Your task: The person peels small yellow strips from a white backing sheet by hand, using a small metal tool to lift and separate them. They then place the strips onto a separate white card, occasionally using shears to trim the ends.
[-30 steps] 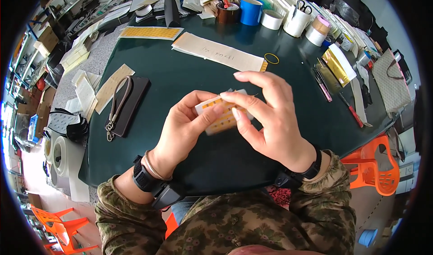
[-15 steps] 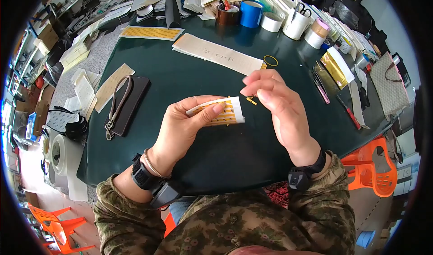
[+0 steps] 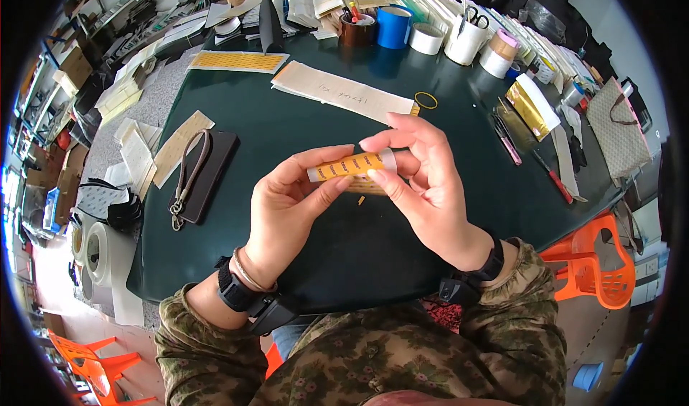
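Both hands hold a small curled sheet of yellow stickers (image 3: 348, 166) with white edges, above the table's middle. My left hand (image 3: 281, 201) pinches its left end between thumb and fingers. At the other end, my right hand (image 3: 433, 190) has its thumb on the sheet's front, fingers bent behind and over it. Part of the sheet hangs lower, partly hidden by the thumbs. Below it, a tiny yellow strip (image 3: 361, 201) lies on the dark green table (image 3: 330, 262).
A phone (image 3: 207, 180) with a strap lies left. Beyond the hands are a paper strip (image 3: 337, 90), a yellow rubber band (image 3: 426, 101) and a yellow sticker sheet (image 3: 237, 61). Tape rolls (image 3: 393, 29) line the back. Tweezers (image 3: 508, 139) and a red-handled tool (image 3: 556, 183) lie right.
My right hand has come in to the sheet and now grips its right end. The sheet has turned and curled, showing a yellow printed face. Small yellow bits by the right hand no longer show there.
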A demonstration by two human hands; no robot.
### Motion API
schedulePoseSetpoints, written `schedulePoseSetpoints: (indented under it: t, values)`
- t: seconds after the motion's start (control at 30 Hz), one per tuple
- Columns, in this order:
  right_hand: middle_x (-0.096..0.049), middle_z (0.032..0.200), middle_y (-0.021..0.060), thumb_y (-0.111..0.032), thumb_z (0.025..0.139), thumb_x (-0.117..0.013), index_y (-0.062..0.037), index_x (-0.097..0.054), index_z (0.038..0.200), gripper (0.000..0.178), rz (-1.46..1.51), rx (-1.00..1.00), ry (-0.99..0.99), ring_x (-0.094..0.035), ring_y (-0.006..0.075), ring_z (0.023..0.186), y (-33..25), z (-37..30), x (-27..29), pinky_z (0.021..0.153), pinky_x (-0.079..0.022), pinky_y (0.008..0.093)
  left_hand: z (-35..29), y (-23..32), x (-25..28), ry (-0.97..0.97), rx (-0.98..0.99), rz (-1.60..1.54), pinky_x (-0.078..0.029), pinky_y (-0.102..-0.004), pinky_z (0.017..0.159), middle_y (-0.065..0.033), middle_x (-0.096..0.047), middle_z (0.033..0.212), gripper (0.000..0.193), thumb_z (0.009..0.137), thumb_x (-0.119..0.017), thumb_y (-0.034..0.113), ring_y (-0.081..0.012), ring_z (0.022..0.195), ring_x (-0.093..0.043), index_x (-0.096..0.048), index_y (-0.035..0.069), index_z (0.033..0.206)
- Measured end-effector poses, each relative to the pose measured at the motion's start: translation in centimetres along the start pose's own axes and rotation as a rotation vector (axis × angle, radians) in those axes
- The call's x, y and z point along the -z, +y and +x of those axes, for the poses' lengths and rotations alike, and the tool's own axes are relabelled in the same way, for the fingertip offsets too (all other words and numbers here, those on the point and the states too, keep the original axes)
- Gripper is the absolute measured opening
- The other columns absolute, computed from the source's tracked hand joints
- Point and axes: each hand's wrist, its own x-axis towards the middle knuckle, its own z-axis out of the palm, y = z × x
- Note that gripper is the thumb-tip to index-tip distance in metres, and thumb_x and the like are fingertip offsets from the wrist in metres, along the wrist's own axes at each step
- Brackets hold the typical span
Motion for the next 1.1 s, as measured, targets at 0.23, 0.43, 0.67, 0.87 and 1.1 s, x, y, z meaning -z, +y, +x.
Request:
schedulePoseSetpoints:
  t: [0.23,0.43,0.67,0.87,1.1]
  values:
    - [-0.059,0.112,0.0121,0.000,0.090,-0.058,-0.0055,-0.035,0.136,0.051,-0.005,-0.094,-0.024,-0.060,0.0117,0.095,-0.3,0.0,0.5,0.083,-0.048,0.0238,-0.5,-0.1,0.5,0.023,0.053,0.115,-0.051,-0.0253,0.086,-0.0114,-0.067,0.104,0.021,0.084,-0.066,-0.001,-0.0138,0.092,-0.064,-0.065,-0.004,0.106]
    - [-0.065,0.096,0.0078,-0.003,0.088,-0.063,-0.0046,-0.046,0.130,0.045,-0.264,-0.025,-0.057,-0.061,0.0095,0.093,0.4,0.4,1.4,0.082,-0.049,0.0227,-0.4,0.0,0.5,0.052,0.128,0.194,-0.051,-0.0236,0.081,-0.0107,-0.070,0.097,0.016,0.083,-0.068,0.001,-0.0124,0.086,-0.064,-0.068,-0.003,0.099]
    - [-0.066,0.093,0.0055,-0.002,0.085,-0.064,-0.0077,-0.051,0.125,0.042,0.126,-0.313,0.014,-0.060,0.0083,0.087,-0.1,0.3,0.7,0.080,-0.048,0.0241,-0.5,-0.1,0.7,0.029,0.153,0.136,-0.050,-0.0238,0.080,-0.0100,-0.070,0.095,0.015,0.083,-0.069,0.002,-0.0116,0.085,-0.064,-0.069,-0.002,0.098]
    - [-0.066,0.093,0.0056,-0.001,0.085,-0.064,-0.0065,-0.050,0.121,0.039,0.117,-0.268,0.035,-0.061,0.0094,0.089,0.3,0.1,0.6,0.081,-0.048,0.0253,-0.2,-0.2,0.4,0.031,0.173,0.112,-0.050,-0.0237,0.079,-0.0091,-0.070,0.095,0.015,0.083,-0.069,0.003,-0.0111,0.085,-0.063,-0.068,-0.002,0.097]
    - [-0.063,0.095,0.0067,-0.004,0.087,-0.064,-0.0051,-0.046,0.124,0.041,0.107,-0.266,0.028,-0.061,0.0093,0.088,0.5,0.1,0.9,0.076,-0.049,0.0215,-0.1,-0.4,0.5,0.036,0.143,0.053,-0.050,-0.0235,0.078,-0.0079,-0.070,0.093,0.014,0.083,-0.070,0.005,-0.0099,0.084,-0.063,-0.066,-0.001,0.095]
